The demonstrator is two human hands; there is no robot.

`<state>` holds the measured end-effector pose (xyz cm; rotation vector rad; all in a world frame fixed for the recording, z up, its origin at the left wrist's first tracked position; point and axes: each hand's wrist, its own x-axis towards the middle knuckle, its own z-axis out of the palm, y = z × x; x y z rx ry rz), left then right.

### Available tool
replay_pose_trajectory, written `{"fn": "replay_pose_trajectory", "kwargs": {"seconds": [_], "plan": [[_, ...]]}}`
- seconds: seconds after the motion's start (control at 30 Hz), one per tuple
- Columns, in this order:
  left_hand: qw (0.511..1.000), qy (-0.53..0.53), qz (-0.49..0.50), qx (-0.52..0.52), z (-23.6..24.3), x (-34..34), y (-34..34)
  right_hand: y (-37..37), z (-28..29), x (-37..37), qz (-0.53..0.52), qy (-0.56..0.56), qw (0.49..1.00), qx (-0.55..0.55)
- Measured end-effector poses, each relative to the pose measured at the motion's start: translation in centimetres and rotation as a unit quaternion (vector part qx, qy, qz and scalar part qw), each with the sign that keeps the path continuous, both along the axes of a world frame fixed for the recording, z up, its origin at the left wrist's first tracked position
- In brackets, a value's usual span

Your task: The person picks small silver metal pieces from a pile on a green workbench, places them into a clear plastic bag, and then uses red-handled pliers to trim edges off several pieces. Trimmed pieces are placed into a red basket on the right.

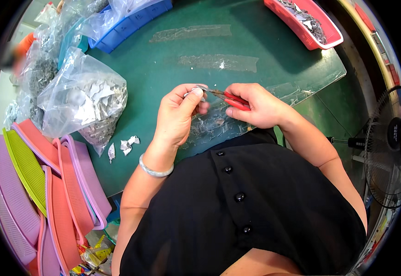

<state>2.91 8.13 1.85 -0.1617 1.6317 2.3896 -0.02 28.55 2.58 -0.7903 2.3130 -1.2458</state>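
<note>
My left hand (182, 108) pinches a small pale piece (199, 94) between thumb and fingers; most of it is covered, so its kind cannot be made out. My right hand (258, 106) is closed around the red handles of a pair of pliers or nippers (237, 101). Their thin metal jaws reach left and meet the piece at my left fingertips. To the left of my left wrist, a few crumpled grey-white scraps (127, 145) lie on the green table (154, 69). Beyond them stands an open clear plastic bag (87, 99) with many similar grey-white pieces inside.
A red basket (320, 39) of dark grey bits stands at the far right table corner. At the far left is a blue bin (131, 25) with plastic bags. Pink, purple and green baskets (57, 193) are stacked at left. A fan (386, 142) stands at right.
</note>
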Motion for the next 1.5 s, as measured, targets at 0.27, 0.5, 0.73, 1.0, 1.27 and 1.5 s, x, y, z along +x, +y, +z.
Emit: {"fn": "replay_pose_trajectory", "kwargs": {"seconds": [0.27, 0.5, 0.73, 1.0, 1.27, 1.5], "plan": [[0.989, 0.049, -0.069, -0.119, 0.4, -0.2, -1.3, 1.1, 0.4, -0.8, 0.045, 0.02, 0.997, 0.058], [0.981, 0.074, -0.096, -0.151, 0.4, -0.1, -1.1, 1.3, 0.3, -1.0, 0.073, 0.026, 0.994, 0.072], [0.987, 0.043, -0.096, -0.121, -0.2, -0.1, -1.1, 1.3, -0.5, -0.7, 0.062, 0.043, 0.997, 0.016], [0.995, -0.001, -0.087, -0.043, -1.3, 0.2, -0.8, 1.2, -0.8, -1.0, 0.06, 0.067, 0.995, 0.047], [0.996, 0.054, -0.016, -0.073, -2.7, 0.3, -0.3, 0.2, -0.2, -1.7, 0.069, 0.062, 0.988, 0.126], [0.995, 0.036, 0.019, -0.093, -3.6, 0.3, 0.0, -0.3, -0.4, -2.2, 0.073, 0.066, 0.984, 0.148]]}}
